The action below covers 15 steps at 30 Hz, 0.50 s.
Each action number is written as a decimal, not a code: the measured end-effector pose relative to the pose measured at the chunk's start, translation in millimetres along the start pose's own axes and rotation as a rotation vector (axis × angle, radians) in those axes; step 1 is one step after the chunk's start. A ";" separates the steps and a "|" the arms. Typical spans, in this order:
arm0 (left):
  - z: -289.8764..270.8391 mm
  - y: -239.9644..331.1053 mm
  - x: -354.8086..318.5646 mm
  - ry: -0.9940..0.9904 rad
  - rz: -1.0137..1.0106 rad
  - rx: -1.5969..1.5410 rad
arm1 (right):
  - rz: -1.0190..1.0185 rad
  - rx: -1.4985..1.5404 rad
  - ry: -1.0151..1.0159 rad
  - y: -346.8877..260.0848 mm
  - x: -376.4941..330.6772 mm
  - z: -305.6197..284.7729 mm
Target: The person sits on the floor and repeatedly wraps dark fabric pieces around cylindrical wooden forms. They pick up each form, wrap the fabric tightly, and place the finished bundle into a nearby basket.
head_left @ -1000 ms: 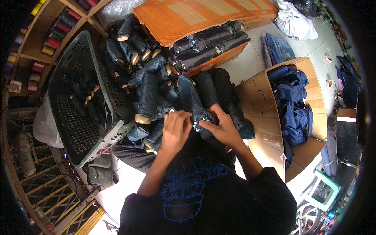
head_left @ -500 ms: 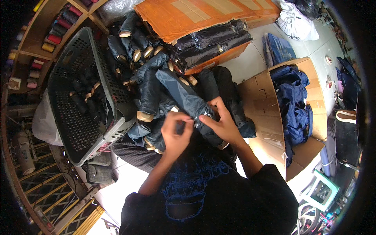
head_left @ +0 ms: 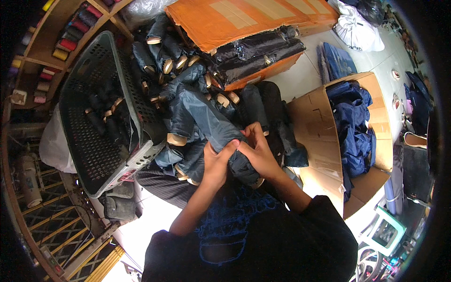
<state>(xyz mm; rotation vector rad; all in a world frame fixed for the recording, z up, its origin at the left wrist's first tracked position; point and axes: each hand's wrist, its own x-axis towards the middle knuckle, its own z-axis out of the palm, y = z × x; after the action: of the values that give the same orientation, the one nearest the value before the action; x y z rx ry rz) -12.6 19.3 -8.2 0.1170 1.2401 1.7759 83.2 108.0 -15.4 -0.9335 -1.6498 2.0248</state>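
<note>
A folded umbrella (head_left: 206, 116) in dark blue-grey fabric lies slanted across my lap, its far end up and left and its pale handle end near my shirt. My left hand (head_left: 217, 162) grips its near part from the left, thumb pressing on the fabric. My right hand (head_left: 260, 154) holds the same part from the right, fingers curled and thumb tip close to the left one. What lies beneath my fingers is hidden. Around it is a heap of similar umbrellas (head_left: 181, 115) with tan ends.
A dark perforated basket (head_left: 136, 120) with more umbrellas stands at left. An open cardboard box (head_left: 317, 134) of blue fabric (head_left: 350, 122) stands at right. Beyond the heap lies an orange-brown carton (head_left: 253, 19) with black-wrapped bundles (head_left: 258, 51). A shelf of thread spools (head_left: 68, 44) is at far left.
My left hand, earlier pinching near the white-marked spot on the umbrella, now presses on its fabric next to the right thumb. The white marking is now out of sight.
</note>
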 end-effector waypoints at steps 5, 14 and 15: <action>5.6 24.4 4.3 0.020 0.078 -0.066 | -0.130 0.073 -0.180 -7.8 -2.0 0.2; 14.6 18.4 -5.7 0.033 0.118 0.094 | -0.150 -0.206 -0.022 -19.0 -11.7 4.9; 13.0 16.9 -6.1 0.028 0.120 0.111 | -0.136 -0.189 -0.015 -17.9 -11.8 7.1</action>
<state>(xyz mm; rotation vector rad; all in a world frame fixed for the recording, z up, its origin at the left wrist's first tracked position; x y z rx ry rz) -12.7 23.0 13.6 0.2348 1.3766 1.8158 84.5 99.7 5.6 -0.8432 -1.8844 1.8163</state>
